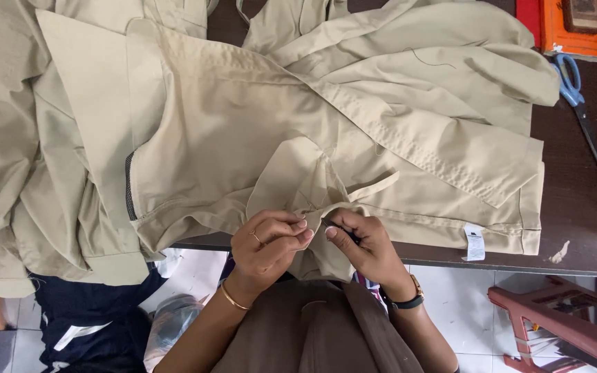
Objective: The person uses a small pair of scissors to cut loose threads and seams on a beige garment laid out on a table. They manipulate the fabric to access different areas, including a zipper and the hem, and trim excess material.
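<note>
Two hands on creased beige trousers

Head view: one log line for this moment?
left hand pinching garment edge | right hand pinching same edge, small dark tool | scissors on table

trousers: beige woven cloth, matt, stitched seams, white cloth label | table: dark wood, dull sheen | scissors: blue glossy plastic handles, dark metal blades | stool: reddish plastic, smooth | bangle: shiny gold-coloured metal
</note>
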